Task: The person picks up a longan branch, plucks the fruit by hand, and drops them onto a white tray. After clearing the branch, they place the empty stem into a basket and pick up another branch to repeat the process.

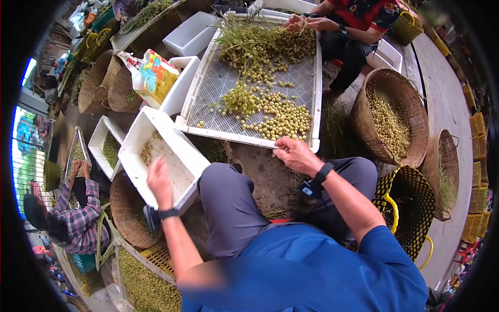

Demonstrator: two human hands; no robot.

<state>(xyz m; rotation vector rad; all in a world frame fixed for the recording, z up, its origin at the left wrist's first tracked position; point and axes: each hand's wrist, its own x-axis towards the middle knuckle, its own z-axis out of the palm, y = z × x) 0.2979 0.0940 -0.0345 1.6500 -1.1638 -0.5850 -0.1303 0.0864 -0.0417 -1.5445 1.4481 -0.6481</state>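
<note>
My left hand (159,179), smeared by motion, is over the near side of a white foam box (183,156) with a few small fruits (147,151) inside. My right hand (297,156) is at the near rim of a white mesh tray (200,106). Its fingers are curled and pressed together, and I cannot tell what they hold. Just beyond it, loose round yellow-green fruits (280,117) cover the tray's near right part. Stemmed bunches (239,100) lie further left, and a larger heap of stems and fruits (244,44) fills the far side.
Across the tray, a person's hands (312,24) hold some stems. A wicker basket of fruit (387,125) and a black-and-yellow woven basket (416,203) stand on my right. To the left are a printed sack (156,78), a wicker basket (125,213) and a person in a plaid shirt (78,221).
</note>
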